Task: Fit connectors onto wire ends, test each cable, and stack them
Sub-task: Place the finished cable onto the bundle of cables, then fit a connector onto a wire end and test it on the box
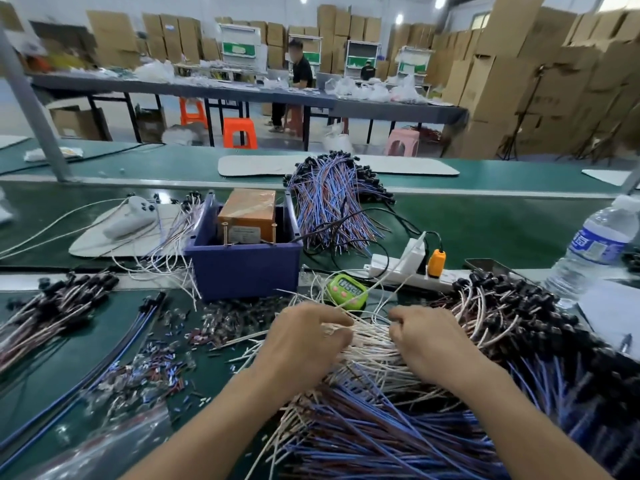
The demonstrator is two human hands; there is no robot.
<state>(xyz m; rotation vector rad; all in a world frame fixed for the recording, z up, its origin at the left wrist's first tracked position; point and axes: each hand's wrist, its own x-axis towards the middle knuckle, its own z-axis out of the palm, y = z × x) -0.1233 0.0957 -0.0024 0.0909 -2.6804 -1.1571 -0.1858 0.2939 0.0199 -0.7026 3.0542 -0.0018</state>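
A large heap of white, blue and brown wires [381, 403] lies in front of me on the green bench. My left hand [304, 341] and my right hand [426, 341] both rest on the white wire ends [370, 337], fingers curled among the strands. Small loose connectors [152, 372] are scattered to the left. The tester box [247, 216] sits in a blue bin [242, 268] behind. Finished cables with black ends are piled at left [52, 310], right [512, 306] and behind [332, 202].
A green timer [347, 291] and a white power strip [408, 268] with an orange plug lie just beyond my hands. A water bottle [595, 244] stands at the right. A clear bag [114, 441] lies at the near left. A person stands at a far table.
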